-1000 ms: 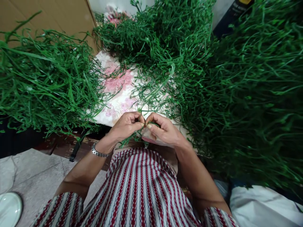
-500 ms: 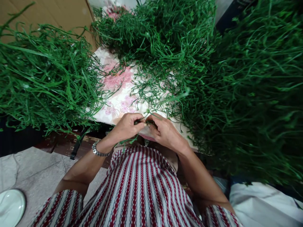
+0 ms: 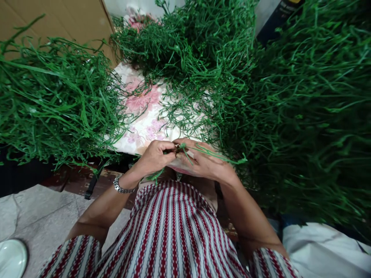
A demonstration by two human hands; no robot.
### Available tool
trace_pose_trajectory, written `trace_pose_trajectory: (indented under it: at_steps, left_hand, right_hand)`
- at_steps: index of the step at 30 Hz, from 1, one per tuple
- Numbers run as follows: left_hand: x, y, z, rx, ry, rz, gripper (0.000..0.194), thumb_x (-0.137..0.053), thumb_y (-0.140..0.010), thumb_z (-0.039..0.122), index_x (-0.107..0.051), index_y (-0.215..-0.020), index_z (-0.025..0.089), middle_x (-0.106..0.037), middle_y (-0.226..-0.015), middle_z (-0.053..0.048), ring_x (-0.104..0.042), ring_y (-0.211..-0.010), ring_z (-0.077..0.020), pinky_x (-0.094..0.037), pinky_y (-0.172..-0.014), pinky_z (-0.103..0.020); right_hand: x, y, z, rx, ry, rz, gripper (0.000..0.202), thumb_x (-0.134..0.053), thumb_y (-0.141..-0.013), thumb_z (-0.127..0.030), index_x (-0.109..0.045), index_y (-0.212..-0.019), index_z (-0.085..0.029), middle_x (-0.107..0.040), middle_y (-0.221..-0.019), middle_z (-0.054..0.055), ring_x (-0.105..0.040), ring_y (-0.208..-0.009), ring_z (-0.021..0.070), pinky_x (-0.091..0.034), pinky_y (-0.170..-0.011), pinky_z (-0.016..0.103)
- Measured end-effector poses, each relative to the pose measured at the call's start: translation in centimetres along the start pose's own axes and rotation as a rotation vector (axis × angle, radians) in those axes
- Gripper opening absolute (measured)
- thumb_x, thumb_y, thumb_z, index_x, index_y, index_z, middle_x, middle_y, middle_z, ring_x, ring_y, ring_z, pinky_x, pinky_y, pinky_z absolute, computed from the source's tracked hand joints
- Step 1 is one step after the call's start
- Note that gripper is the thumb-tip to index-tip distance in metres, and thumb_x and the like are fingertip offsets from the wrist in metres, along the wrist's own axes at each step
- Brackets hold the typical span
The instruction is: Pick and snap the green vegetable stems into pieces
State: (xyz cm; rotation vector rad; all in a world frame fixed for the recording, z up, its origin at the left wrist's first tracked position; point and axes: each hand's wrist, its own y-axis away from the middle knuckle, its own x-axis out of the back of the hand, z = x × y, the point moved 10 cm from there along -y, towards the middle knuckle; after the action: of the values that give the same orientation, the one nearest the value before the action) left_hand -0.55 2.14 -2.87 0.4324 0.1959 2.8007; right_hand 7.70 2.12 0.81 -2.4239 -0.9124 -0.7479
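My left hand (image 3: 154, 157), with a metal watch on the wrist, is closed over a bunch of thin green stems (image 3: 156, 175) whose ends stick out below the palm. Fingertip to fingertip with it, my right hand (image 3: 203, 162) pinches at the same spot. From between the fingers one long green stem (image 3: 242, 159) runs rightward across the back of the right hand. Both hands are above the near edge of a floral cloth (image 3: 142, 131). Whether the stems are real or plastic, I cannot tell.
Tangled green stems form a heap on the left (image 3: 58, 104), another at the back (image 3: 203, 42) and a large one on the right (image 3: 304, 127). A cardboard panel (image 3: 66, 19) stands at the back left. A pale round lid or dish (image 3: 11, 256) lies at lower left, white sheeting (image 3: 324, 247) at lower right.
The long stem at my fingers has swung down to the right across my right hand. My right hand has turned slightly, with its fingers flatter. My left hand has barely moved.
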Motion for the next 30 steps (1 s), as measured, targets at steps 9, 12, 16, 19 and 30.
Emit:
trace_pose_trajectory:
  at_steps: [9, 12, 16, 19, 30]
  left_hand:
    - [0.1, -0.2, -0.9, 0.062, 0.093, -0.057, 0.015, -0.053, -0.066, 0.020, -0.053, -0.053, 0.012, -0.036, -0.052, 0.004, -0.030, -0.053, -0.0063, -0.023, -0.050, -0.021]
    - [0.1, -0.1, -1.1, 0.107, 0.178, -0.042, 0.017, -0.055, -0.064, 0.020, -0.051, -0.050, 0.012, -0.037, -0.049, 0.004, -0.031, -0.050, -0.0056, -0.022, -0.048, -0.020]
    - [0.4, 0.0, -1.1, 0.121, 0.222, 0.006, 0.020, -0.058, -0.064, 0.022, -0.052, -0.048, 0.012, -0.044, -0.047, 0.003, -0.035, -0.048, -0.0058, -0.025, -0.047, -0.020]
    - [0.6, 0.1, -1.0, 0.096, 0.206, 0.027, 0.018, -0.057, -0.066, 0.024, -0.056, -0.052, 0.012, -0.047, -0.049, 0.002, -0.038, -0.049, -0.0071, -0.028, -0.048, -0.020]
    - [-0.4, 0.8, -0.6, 0.046, -0.044, -0.130, 0.016, -0.051, -0.066, 0.013, -0.060, -0.052, 0.012, -0.042, -0.048, 0.004, -0.037, -0.051, -0.0073, -0.028, -0.050, -0.020]
  right_hand:
    - [0.1, 0.0, -1.6, 0.183, 0.306, 0.009, 0.031, -0.049, -0.086, -0.020, -0.049, -0.117, -0.019, -0.050, -0.131, 0.010, -0.033, -0.132, 0.0249, -0.035, -0.105, 0.048]
    - [-0.9, 0.1, -1.3, 0.184, 0.311, -0.021, 0.027, -0.047, -0.088, -0.023, -0.050, -0.113, -0.014, -0.057, -0.116, 0.014, -0.043, -0.122, 0.0267, -0.040, -0.099, 0.048]
    - [-1.8, 0.1, -0.9, 0.151, 0.212, 0.014, 0.025, -0.041, -0.089, -0.018, -0.046, -0.113, -0.014, -0.059, -0.102, 0.013, -0.056, -0.097, 0.0223, -0.049, -0.085, 0.041]
    - [-2.4, 0.2, -0.7, 0.103, 0.165, 0.019, 0.026, -0.040, -0.086, -0.009, -0.045, -0.111, -0.015, -0.058, -0.098, 0.011, -0.057, -0.091, 0.0197, -0.050, -0.076, 0.033]
    - [-3.5, 0.8, -0.6, -0.015, 0.322, -0.239, 0.010, -0.044, -0.083, -0.012, -0.050, -0.076, -0.018, -0.053, -0.066, 0.002, -0.045, -0.054, 0.0118, -0.031, -0.052, 0.024]
